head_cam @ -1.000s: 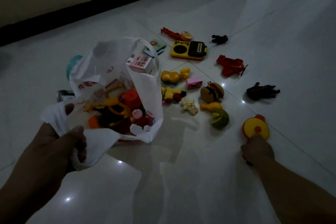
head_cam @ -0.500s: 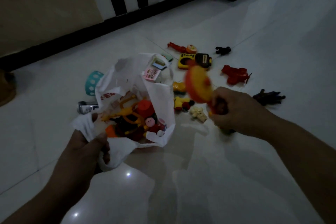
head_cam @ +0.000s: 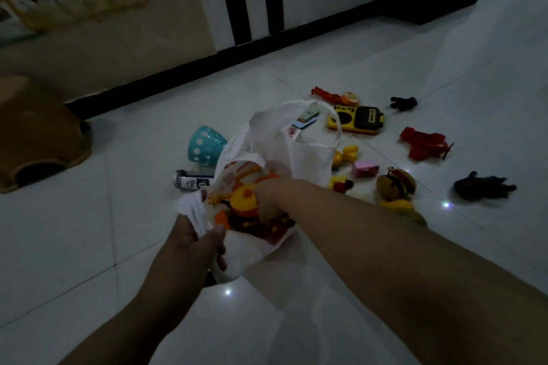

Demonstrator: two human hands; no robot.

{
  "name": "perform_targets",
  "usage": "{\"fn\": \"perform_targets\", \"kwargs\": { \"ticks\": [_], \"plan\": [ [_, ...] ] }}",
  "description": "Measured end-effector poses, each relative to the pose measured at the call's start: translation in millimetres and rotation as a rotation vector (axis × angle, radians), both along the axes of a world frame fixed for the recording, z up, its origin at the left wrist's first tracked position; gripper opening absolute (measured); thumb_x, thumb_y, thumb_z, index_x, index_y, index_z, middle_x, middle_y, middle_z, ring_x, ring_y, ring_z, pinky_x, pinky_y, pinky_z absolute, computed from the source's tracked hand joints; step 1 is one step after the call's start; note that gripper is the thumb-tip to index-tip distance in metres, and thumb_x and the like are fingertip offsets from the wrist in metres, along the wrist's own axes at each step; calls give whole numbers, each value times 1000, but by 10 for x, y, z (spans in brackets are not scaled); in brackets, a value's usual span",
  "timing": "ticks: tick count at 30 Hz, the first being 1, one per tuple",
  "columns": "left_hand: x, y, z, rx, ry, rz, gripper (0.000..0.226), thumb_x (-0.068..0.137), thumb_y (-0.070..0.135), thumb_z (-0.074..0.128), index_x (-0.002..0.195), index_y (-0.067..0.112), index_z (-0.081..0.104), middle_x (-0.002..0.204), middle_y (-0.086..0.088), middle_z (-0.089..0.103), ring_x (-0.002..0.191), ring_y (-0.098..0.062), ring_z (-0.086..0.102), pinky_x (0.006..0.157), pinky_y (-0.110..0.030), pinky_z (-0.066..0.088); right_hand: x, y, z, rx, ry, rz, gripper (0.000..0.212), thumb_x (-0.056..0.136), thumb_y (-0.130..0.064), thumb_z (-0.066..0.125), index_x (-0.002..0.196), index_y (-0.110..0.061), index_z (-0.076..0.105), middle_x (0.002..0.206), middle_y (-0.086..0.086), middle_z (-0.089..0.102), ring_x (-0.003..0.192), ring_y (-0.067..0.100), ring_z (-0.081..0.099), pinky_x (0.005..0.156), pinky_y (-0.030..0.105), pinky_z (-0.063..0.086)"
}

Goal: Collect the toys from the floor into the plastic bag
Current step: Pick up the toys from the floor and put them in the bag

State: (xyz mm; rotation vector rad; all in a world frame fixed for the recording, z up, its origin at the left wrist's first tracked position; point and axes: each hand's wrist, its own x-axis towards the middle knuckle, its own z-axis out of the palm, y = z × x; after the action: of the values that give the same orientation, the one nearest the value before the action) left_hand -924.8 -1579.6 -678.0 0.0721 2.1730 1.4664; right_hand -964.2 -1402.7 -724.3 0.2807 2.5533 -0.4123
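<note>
Head view: left hand (head_cam: 192, 243) clenches the white bag's (head_cam: 308, 157) near rim. Right hand (head_cam: 267, 201) is inside the bag, fingers curled against a yellow toy (head_cam: 241, 200); grip unclear. More toys (head_cam: 396, 184) lie right of it on the floor (head_cam: 489, 83).

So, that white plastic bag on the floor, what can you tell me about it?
The plastic bag is thin, white and crinkled, with red print on its side. It sits on the tiled floor, mouth open, partly filled with orange, yellow and red toys. The left hand bunches its near rim in its grip; the right hand reaches inside beside a round yellow toy. One loop handle arches up at the far side.
</note>
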Motion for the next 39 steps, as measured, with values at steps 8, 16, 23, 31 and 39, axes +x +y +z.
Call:
{"fn": "perform_targets", "kwargs": {
  "ticks": [8,16,23,31,39],
  "plan": [
    [4,3,39,-8,-1,-13,24,93,20,51,82,41,46,82,-15,58,72,-31,57,80,-63,52,172,211,-396,-669,313,-497,43,81,-21,71,121,-19,55,108,1,56,102,20,55,84,30,48],
    [11,138,-49,-4,-5,-51,23,93,21,51,83,40,47,81,-14,57,73,-29,56,83,-63,51,1050,741,-576,-247,748,-369,22,86,-17,60,108,-15,66,102,4,69,90,15,62,77,26,51],
    [-22,234,-173,26,27,-67,32,94,18,49,86,48,48,77,-14,55,67,-29,52,77,-57,52,1858,1642,-1302,159,107,-532,87,77,-36,70,147,-37,19,157,7,11,137,36,24,107,47,36],
    [-207,227,-345,61,34,40,56,94,7,45,130,49,38,72,-14,51,54,-24,46,53,-34,44,1652,1934,-1707,176,80,-760,94,76,-54,67,149,-34,11,147,15,28,126,39,39,98,48,42],
    [-212,237,-390,79,38,63,57,94,3,43,136,42,40,72,-19,53,51,-25,50,48,-31,44,1491,2108,-1723,86,-31,-905,86,84,-23,59,150,-29,4,140,23,19,114,41,46,95,43,44]
  ]
}}
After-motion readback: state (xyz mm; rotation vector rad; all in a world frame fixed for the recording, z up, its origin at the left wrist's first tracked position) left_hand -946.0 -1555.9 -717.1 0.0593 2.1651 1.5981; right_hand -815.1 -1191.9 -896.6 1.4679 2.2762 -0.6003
